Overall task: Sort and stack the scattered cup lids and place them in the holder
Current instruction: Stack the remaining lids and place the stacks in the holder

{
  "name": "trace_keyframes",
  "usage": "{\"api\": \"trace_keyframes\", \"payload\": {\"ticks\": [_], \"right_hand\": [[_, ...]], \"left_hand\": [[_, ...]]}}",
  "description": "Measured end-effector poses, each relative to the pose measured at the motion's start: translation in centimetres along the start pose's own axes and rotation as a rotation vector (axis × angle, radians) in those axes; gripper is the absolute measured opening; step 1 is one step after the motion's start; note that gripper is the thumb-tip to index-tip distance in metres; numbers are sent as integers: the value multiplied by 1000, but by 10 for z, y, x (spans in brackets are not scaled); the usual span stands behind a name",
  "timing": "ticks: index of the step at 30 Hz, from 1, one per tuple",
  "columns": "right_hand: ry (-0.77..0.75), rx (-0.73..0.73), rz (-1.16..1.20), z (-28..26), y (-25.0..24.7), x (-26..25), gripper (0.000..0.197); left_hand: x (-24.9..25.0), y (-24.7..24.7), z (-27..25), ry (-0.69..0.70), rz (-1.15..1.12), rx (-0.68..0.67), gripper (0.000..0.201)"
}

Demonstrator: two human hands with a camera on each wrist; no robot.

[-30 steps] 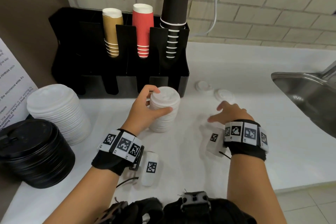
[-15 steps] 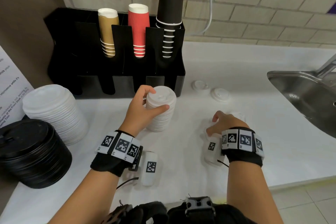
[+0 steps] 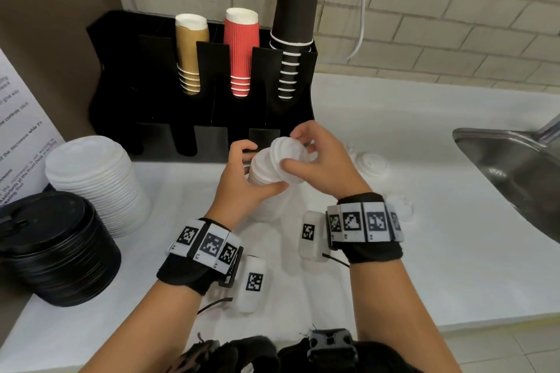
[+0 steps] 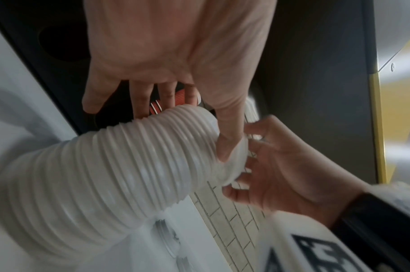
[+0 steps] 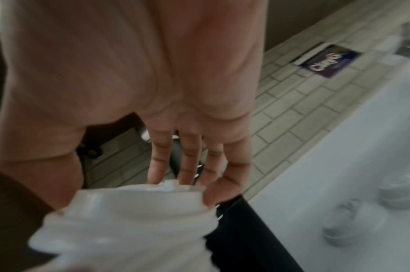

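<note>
I see a white bench (image 3: 409,266). On it stand a black cup holder (image 3: 121,106) at the back, a stack of white lids (image 3: 94,182) and a stack of black lids (image 3: 54,245) at left, and loose small white lids (image 3: 374,163) near the steel sink (image 3: 515,166).

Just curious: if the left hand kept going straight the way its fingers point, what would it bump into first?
Probably the black cup holder just behind the small lid stack that the left hand grips, though depth is hard to judge.
</note>
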State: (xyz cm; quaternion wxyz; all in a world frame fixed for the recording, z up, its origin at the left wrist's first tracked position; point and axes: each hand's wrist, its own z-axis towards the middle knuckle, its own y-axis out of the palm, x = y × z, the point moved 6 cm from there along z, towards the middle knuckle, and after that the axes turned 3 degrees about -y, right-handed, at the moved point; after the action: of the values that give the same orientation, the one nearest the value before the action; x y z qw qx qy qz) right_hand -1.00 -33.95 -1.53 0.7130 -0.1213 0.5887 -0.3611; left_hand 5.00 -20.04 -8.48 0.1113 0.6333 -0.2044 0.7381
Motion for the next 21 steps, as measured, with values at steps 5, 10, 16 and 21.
{"api": "trace_keyframes", "payload": {"ticks": [5, 10, 16, 21], "right_hand": [[-7, -84, -111, 9, 19, -8, 41], [-4, -147, -142, 14, 29, -13, 48], [-44, -169, -175, 15, 30, -17, 51], [-38, -208, -164, 13, 33, -14, 57]], "left_hand": [[0, 1, 0, -28, -27, 13, 93], [-1, -1, 0, -29, -6, 3, 94], [-1, -2, 0, 1, -8, -24, 83], [-1, 0, 2, 27, 35, -62, 60]]}}
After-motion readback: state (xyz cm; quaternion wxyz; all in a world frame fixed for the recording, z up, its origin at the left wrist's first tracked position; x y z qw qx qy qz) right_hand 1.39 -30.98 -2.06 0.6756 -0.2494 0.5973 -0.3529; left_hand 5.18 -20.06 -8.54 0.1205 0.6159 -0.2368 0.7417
